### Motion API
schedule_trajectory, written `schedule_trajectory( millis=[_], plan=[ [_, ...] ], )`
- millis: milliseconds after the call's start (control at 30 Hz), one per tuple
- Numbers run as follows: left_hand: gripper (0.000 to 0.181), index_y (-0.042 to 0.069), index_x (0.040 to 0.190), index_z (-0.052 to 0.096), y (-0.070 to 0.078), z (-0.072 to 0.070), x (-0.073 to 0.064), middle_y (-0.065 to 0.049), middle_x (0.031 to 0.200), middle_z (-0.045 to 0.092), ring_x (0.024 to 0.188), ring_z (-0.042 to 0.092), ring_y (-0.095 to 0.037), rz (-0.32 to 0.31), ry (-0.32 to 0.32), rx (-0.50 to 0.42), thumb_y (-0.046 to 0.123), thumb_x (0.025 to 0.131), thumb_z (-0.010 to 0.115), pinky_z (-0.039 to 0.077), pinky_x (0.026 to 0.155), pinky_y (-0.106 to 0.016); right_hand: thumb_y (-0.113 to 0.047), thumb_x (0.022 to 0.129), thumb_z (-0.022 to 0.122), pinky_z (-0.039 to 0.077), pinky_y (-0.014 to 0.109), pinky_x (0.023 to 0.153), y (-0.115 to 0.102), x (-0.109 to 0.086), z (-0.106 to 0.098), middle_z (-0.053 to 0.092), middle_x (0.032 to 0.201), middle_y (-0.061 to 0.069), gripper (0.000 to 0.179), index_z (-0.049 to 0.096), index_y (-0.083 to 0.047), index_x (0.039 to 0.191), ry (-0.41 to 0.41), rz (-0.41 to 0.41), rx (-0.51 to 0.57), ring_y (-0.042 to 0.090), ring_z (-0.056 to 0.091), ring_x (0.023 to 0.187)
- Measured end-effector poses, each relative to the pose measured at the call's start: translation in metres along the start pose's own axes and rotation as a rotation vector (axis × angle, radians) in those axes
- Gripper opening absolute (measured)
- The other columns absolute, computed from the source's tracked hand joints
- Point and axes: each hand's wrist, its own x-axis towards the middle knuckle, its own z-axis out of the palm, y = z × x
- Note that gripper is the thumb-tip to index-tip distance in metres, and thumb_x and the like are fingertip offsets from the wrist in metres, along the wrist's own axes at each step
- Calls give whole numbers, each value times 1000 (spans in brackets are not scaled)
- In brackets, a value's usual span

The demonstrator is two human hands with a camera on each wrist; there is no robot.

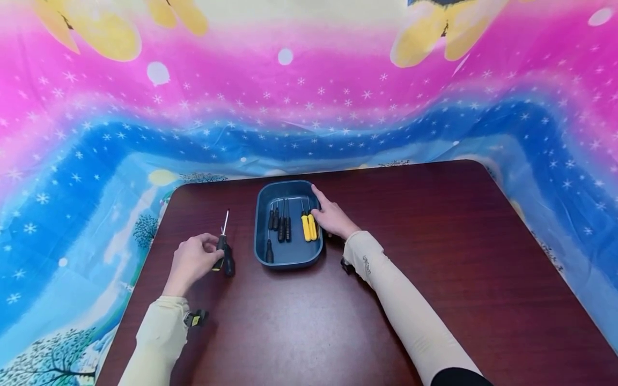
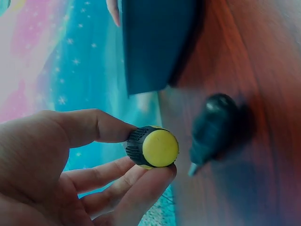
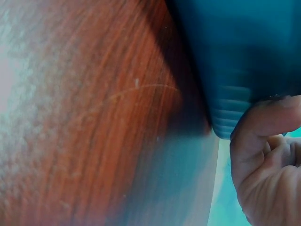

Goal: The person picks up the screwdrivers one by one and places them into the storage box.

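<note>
Between thumb and fingertips, my left hand [image 1: 192, 260] pinches a screwdriver [image 1: 221, 249], its metal shaft pointing up and away. The left wrist view faces the yellow end cap [image 2: 160, 148] of its black handle. A second, dark-handled screwdriver [image 1: 229, 261] lies on the table just right of that hand. My right hand [image 1: 333, 217] holds the right wall of a dark blue box [image 1: 289, 266], thumb over the rim and the other fingers outside. Inside the box lie several black screwdrivers [image 1: 281, 229] at the left and two yellow-handled screwdrivers [image 1: 306, 229] by the right thumb.
All this is on a dark reddish-brown wooden table [image 1: 434, 241] with rounded far corners. A patterned pink and blue cloth [image 1: 309, 118] hangs behind the table and along its sides.
</note>
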Motion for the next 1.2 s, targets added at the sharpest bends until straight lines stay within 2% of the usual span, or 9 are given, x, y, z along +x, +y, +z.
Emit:
schedule_trajectory(
  millis=[100, 167, 267, 367, 533, 733, 933, 1200],
  plan=[
    [33, 4, 119, 72, 7, -3, 0, -9, 95, 77, 85, 72, -26, 13, -7, -23, 22, 92, 73, 51, 81, -48, -21, 108, 46, 52, 42, 50, 0, 0, 0, 40, 57, 1, 74, 5, -44, 165, -1, 0, 7, 22, 42, 41],
    [34, 3, 122, 70, 11, -5, 1, -11, 99, 77, 81, 73, -22, 4, -38, -87, 21, 93, 72, 56, 80, -44, -21, 108, 46, 52, 42, 50, 1, 1, 0, 40, 56, 1, 74, 5, -45, 165, -3, 2, 9, 22, 42, 41],
    [37, 1, 129, 66, 15, -6, 2, -18, 107, 75, 81, 74, -19, -27, -106, -250, 16, 95, 71, 62, 75, -38, -21, 108, 46, 52, 42, 51, 2, 0, 0, 40, 56, 1, 74, 4, -46, 165, -3, 2, 9, 22, 42, 41],
    [40, -1, 133, 62, 17, -6, 4, -22, 112, 71, 85, 74, -19, -59, -158, -403, 12, 97, 70, 63, 71, -36, -21, 108, 46, 52, 42, 51, 2, 1, 0, 40, 56, 1, 74, 4, -47, 164, -2, 5, 9, 22, 43, 41],
    [42, -2, 137, 58, 19, -5, 8, -22, 115, 67, 88, 74, -19, -61, -212, -547, 10, 98, 69, 63, 75, -39, -22, 109, 46, 52, 42, 51, 3, 1, 0, 42, 57, 2, 74, 4, -47, 164, -2, 8, 3, 22, 43, 41],
    [41, -3, 138, 56, 30, -4, 13, -21, 115, 66, 88, 71, -22, -31, -260, -636, 12, 101, 64, 63, 78, -39, -21, 109, 46, 52, 42, 51, 3, 1, 1, 42, 56, 2, 74, 5, -47, 164, 0, 8, -1, 23, 43, 41],
    [41, -3, 138, 53, 47, -3, 19, -21, 118, 65, 87, 72, -26, -30, -294, -664, 12, 101, 64, 63, 80, -41, -21, 109, 46, 52, 42, 50, 2, 1, 1, 42, 56, 2, 74, 5, -45, 165, 2, 9, 0, 23, 43, 41],
    [41, -3, 135, 52, 66, 1, 28, -17, 114, 64, 90, 74, -23, -12, -312, -718, 11, 100, 66, 61, 84, -49, -22, 108, 46, 51, 41, 49, 3, 2, 0, 42, 57, 2, 74, 4, -45, 165, -3, 8, 4, 23, 44, 41]
  ],
)
